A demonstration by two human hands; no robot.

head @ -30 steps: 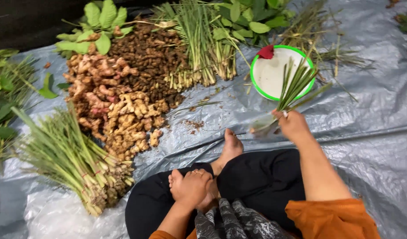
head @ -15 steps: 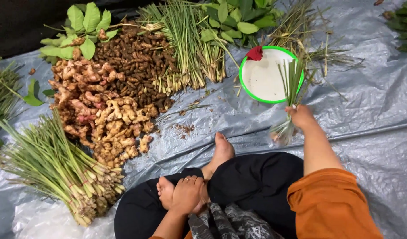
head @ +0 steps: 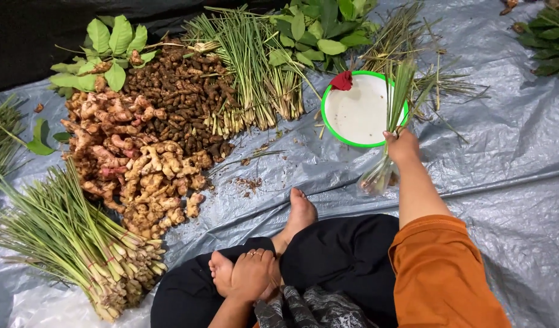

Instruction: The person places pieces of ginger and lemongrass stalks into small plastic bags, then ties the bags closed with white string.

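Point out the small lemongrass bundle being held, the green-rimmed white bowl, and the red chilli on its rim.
lemongrass bundle (head: 394, 115), head view, on the green stalks above the right hand.
white bowl (head: 358, 112), head view, on its bare white inside.
red chilli (head: 342, 80), head view, on its red middle.

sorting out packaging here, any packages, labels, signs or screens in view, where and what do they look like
No labels, signs or screens show.
Clear plastic bag: under the right hand, around the root ends of its lemongrass stalks; thin, see-through, crumpled.
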